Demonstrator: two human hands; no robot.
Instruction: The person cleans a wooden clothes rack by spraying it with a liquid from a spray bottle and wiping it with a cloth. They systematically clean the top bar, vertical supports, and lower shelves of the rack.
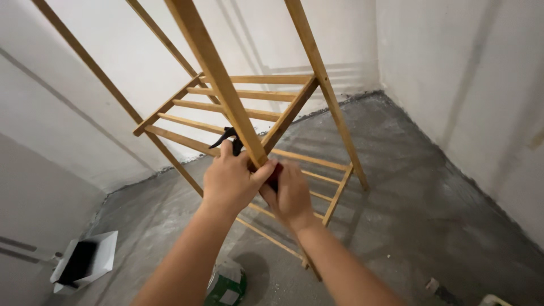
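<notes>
While gripping the near upright of the tall slatted bamboo shelf rack (238,107), best to keep the post steady and the wrists low. Left hand (229,182) wrapped closed around that upright at centre frame, thumb pressed on the wood, with a black-handled tool (226,136) poking out just above the knuckles at twelve o'clock. Right hand (292,195) curled shut on a small dark red object (274,173) against the same post, touching the left; exact nature of that object too hidden to tell. Worth bracing the frame firmly, since the rack stands tilted on the rough grey concrete floor (408,187). Open white cardboard box with a dark inside (85,262) at eight o'clock, green and white container (226,286) at six o'clock between the forearms, close underfoot. White walls (464,68) crowding in at three o'clock and nine o'clock.
</notes>
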